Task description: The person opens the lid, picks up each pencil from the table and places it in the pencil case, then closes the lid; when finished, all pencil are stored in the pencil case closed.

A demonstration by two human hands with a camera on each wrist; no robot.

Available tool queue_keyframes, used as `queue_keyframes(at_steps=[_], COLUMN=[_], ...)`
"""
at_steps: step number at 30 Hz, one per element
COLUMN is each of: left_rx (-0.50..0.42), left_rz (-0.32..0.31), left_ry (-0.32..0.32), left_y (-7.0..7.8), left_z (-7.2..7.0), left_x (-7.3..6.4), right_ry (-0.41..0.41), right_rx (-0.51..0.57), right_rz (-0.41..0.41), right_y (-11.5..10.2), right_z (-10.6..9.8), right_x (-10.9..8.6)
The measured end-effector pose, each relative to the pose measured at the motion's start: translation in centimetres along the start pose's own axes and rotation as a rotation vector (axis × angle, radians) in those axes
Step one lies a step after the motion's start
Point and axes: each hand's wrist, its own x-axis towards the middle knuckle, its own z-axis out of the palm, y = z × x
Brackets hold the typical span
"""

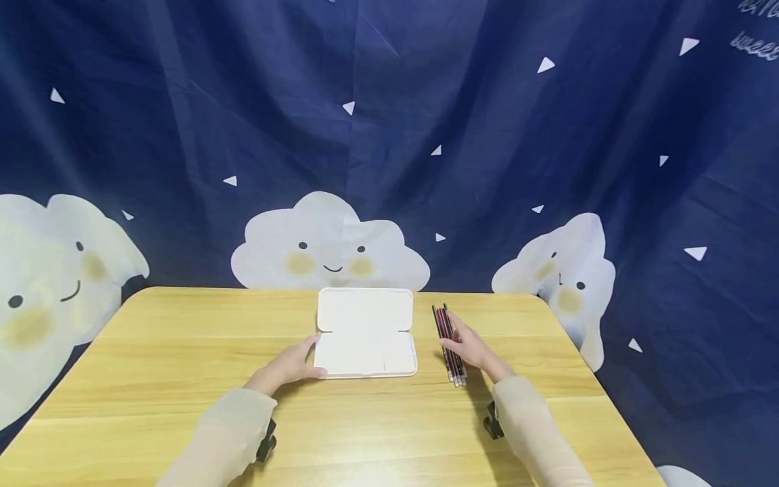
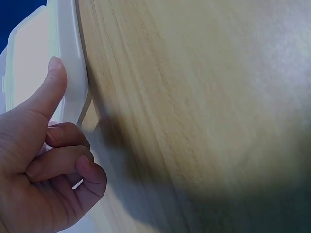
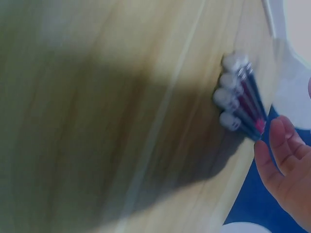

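A white pencil case (image 1: 365, 354) lies unfolded on the table, its lid (image 1: 365, 310) tipped back toward the curtain. My left hand (image 1: 287, 365) holds its left side; in the left wrist view the thumb (image 2: 54, 80) lies over the white rim (image 2: 73, 58) while the other fingers curl below it. To the right of the case lies a bundle of several dark and red pencils (image 1: 452, 358), their white ends (image 3: 227, 97) toward me. My right hand (image 1: 471, 346) reaches over the bundle from the right, thumb across it and fingers loosely bent beside it.
The wooden table (image 1: 152, 379) has rounded far corners. Behind its far edge hangs a dark blue curtain (image 1: 389, 135) printed with white clouds and triangles. A black wrist mount (image 1: 266, 441) shows under the left sleeve, another black mount (image 1: 493, 423) under the right sleeve.
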Motion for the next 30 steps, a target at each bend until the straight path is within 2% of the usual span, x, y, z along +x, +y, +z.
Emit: queue_keyframes(at_steps=[8,11,18,22,24,30], left_rx=[0.008,0.008,0.007,0.003,0.001,0.001], left_rz=[-0.005,0.002,-0.006,-0.008,-0.008,-0.005], left_ry=[0.0,0.001,-0.005,-0.01,-0.01,-0.002], left_y=[0.0,0.0,0.3,0.5,0.6,0.4], left_z=[0.1,0.1,-0.1,-0.1,-0.2,-0.1], left_x=[0.3,0.2,-0.1,-0.2,-0.2,-0.1], right_ry=[0.035,0.027,0.004,-0.011,-0.015,-0.019], right_rx=[-0.071,-0.06,-0.05,-0.053,-0.058,-0.115], right_rz=[0.145,0.166,0.07,0.106,0.165,0.202], right_y=[1.7,2.1,4.1,4.0,2.9,2.5], right_z=[-0.7,-0.8,-0.7,-0.6,-0.7,-0.6], right_x=[-0.8,-0.9,-0.4,-0.1,-0.3,-0.3])
